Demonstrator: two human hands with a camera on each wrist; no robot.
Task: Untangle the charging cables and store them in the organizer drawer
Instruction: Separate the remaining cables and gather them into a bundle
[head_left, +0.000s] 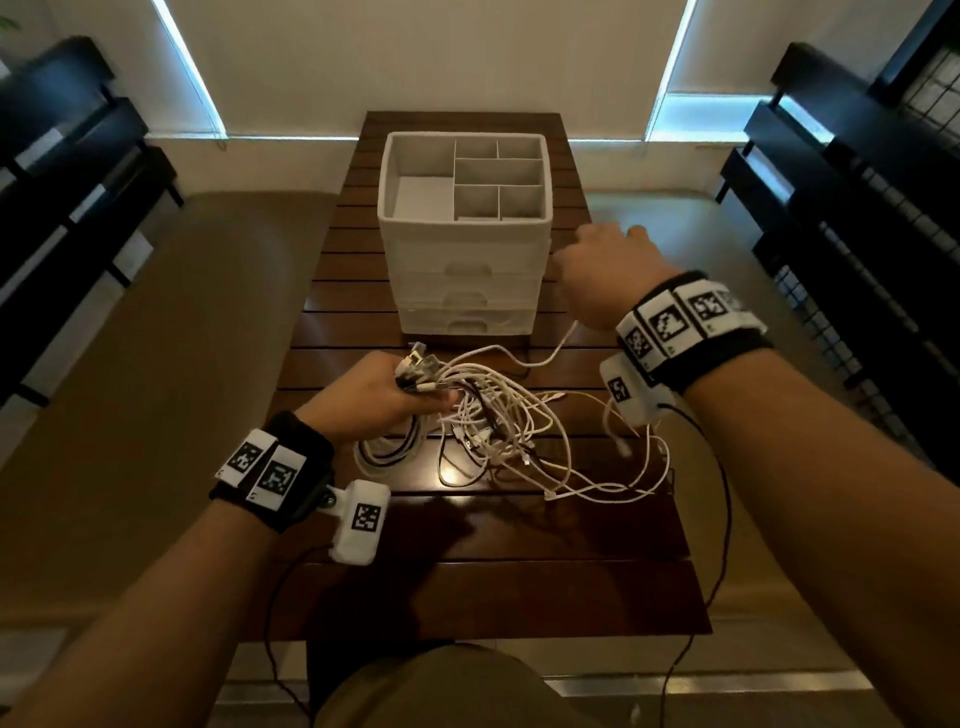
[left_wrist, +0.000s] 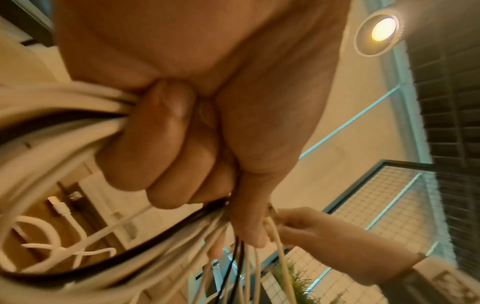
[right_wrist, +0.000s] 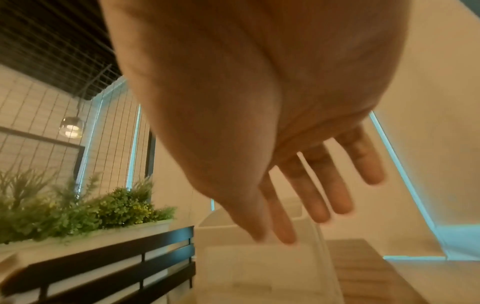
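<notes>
A tangle of white and black charging cables (head_left: 498, 426) lies on the dark slatted table (head_left: 467, 571). My left hand (head_left: 395, 395) grips a bunch of them near their plugs; the left wrist view shows its fingers (left_wrist: 166, 144) curled tight round the cable bundle (left_wrist: 52, 107). The white organizer (head_left: 462, 249) stands behind the tangle, its three drawers closed and its divided top tray empty. My right hand (head_left: 602, 244) hovers at the organizer's right side, fingers (right_wrist: 324, 195) straight and holding nothing, above the organizer (right_wrist: 259, 267). One white cable (head_left: 556, 353) runs from the tangle toward that hand; its end is hidden.
Black slatted racks (head_left: 78, 208) stand to the left and further ones (head_left: 857, 208) to the right of the narrow table. A planter with green plants (right_wrist: 78, 205) sits on a rack. Thin black wrist-camera leads (head_left: 722, 493) hang by the table's front corners.
</notes>
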